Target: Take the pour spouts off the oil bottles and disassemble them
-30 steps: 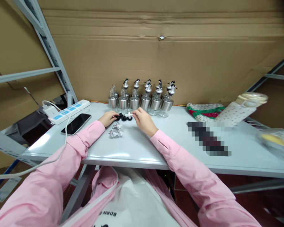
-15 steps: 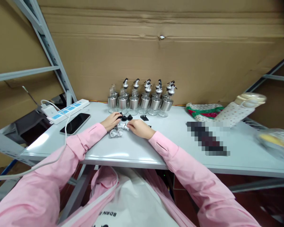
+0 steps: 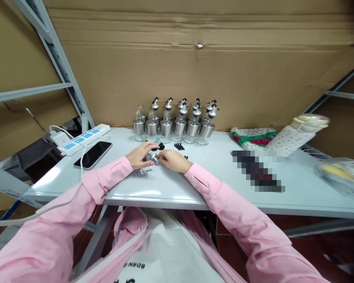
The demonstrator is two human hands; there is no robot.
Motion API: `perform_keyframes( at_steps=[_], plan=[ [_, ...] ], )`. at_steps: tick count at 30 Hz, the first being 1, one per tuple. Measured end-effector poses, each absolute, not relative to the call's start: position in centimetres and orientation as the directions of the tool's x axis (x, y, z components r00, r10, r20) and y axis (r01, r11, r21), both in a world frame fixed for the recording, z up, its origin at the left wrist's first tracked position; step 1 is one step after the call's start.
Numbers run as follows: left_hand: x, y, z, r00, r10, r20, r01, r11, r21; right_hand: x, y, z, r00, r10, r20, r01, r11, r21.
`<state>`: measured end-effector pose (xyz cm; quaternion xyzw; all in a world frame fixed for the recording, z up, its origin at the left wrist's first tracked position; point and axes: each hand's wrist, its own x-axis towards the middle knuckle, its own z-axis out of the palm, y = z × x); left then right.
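My left hand (image 3: 140,155) hovers over the near middle of the table, fingers and thumb stretched apart around the silver pourer tops. The fingertips of my right hand (image 3: 174,160) are pinched on a silver pourer top (image 3: 154,157), which sits between the two hands. More silver pourer tops (image 3: 144,170) lie partly hidden under my left hand. Just beyond the fingers stand black stoppers (image 3: 161,146). A short row of small black levers (image 3: 179,147) lies to their right, and another small black part (image 3: 186,157) shows beside my right hand.
Steel-banded glass bottles (image 3: 166,128) stand in two rows at the back, several topped with pourers. Left are a phone (image 3: 93,155), a power strip (image 3: 85,139) and a white cable (image 3: 82,165). Right are a patterned cloth (image 3: 250,137), a dotted flask (image 3: 292,137) and a plastic-wrapped item (image 3: 342,175).
My left hand has moved from the black stoppers toward me and right, over the silver pourer tops, its thumb now stretched out. My right hand has stayed nearly in place.
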<state>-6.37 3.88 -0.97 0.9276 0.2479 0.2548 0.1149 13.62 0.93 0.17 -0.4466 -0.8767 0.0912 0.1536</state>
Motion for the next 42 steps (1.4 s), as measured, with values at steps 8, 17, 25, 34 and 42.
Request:
perform_keyframes(
  at_steps=[8, 17, 25, 34, 42],
  plan=[
    [-5.2, 2.7, -1.0, 0.736, 0.594, 0.325, 0.451, -0.788, 0.419, 13.3, 0.9, -0.2, -0.654, 0.722, 0.228, 0.659, 0.691, -0.298],
    [-6.3, 5.6, -1.6, 0.318, 0.762, 0.564, 0.613, -0.619, 0.491, 13.5, 1.4, -0.3, -0.361, 0.877, 0.317, 0.824, 0.460, -0.332],
    [-7.6, 8.5, -3.8, 0.333, 0.911, 0.245, 0.531, -0.396, 0.749, 12.8, 1.7, -1.2, -0.388, 0.909, 0.153, 0.879, 0.415, -0.236],
    [-7.7, 8.6, -3.9, 0.483, 0.836, 0.261, 0.376, -0.467, 0.800, 12.4, 1.8, -1.3, -0.463, 0.879, 0.108, 0.835, 0.474, -0.280],
    [-7.3, 8.3, -3.8, 0.284, 0.889, 0.358, 0.489, -0.455, 0.744, 12.6, 1.5, -1.3, -0.482, 0.865, 0.139, 0.821, 0.501, -0.274]
  ],
)
